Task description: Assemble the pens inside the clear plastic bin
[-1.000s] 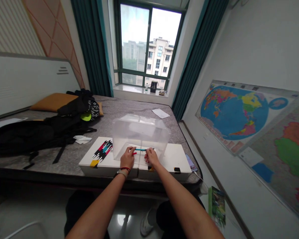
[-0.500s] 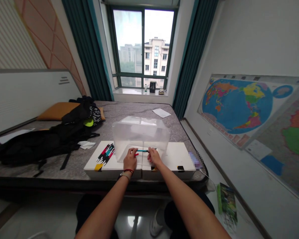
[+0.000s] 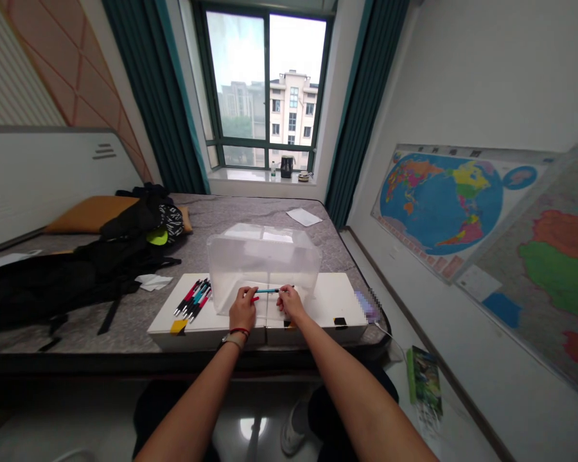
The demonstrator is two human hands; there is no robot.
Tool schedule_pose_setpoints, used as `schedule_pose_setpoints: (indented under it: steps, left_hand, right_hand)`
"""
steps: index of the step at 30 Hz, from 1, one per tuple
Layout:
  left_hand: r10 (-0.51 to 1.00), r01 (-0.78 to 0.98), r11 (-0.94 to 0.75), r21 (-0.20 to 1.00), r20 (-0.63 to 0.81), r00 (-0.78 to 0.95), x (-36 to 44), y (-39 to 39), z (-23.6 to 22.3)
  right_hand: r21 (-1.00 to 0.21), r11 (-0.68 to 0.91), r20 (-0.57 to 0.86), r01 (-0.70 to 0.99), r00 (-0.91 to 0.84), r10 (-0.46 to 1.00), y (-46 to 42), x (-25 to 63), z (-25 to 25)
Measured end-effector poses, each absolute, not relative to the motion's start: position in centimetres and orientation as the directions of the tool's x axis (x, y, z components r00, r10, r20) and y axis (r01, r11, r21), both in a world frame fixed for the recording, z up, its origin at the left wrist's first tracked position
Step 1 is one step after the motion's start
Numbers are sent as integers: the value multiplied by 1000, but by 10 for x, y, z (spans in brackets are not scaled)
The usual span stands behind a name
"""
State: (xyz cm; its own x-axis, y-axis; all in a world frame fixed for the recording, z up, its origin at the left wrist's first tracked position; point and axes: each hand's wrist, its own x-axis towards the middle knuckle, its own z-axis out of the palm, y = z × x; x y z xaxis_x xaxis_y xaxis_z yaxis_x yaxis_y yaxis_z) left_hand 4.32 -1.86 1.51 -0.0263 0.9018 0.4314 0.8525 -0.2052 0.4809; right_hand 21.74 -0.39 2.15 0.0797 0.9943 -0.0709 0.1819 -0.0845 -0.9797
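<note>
A blue pen point(image 3: 268, 291) is held level between my two hands, above the white boxes. My left hand point(image 3: 242, 308) pinches its left end. The right end is in the closed fingers of my right hand point(image 3: 290, 301). Something small and red point(image 3: 255, 299) sticks out by my left fingers; I cannot make out what it belongs to. Just behind my hands stands a clear plastic box point(image 3: 264, 253). Several pens point(image 3: 192, 299), in red, black and blue, lie side by side to the left.
The white boxes point(image 3: 334, 295) lie on a grey mattress point(image 3: 241, 208). A black backpack point(image 3: 77, 276) and a crumpled tissue point(image 3: 153, 282) are on the left. A white sheet point(image 3: 304, 217) lies farther back. A cable point(image 3: 390, 335) hangs off the right edge.
The whole view has shifted slightly, so things appear farther left. Both hands keep hold of the blue pen in nearly the same pose.
</note>
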Motion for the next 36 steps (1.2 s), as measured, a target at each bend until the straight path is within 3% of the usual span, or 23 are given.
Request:
schedule_pose_setpoints:
  steps: [12,17,36]
  left_hand:
    - [914,855,-197,481,405,-17,43,-21,18]
    - [911,847,-213,486,413,-8,42,-20,17]
    - [923,841,-188,507,385,-25,42,-21,20]
  right_hand:
    - [-968,-26,6,249,124,992,-6,216,18]
    - [-984,-62,-43,168,117,992,-5,216,19]
    - [-997,-10,-1,80,118,993,1,219,10]
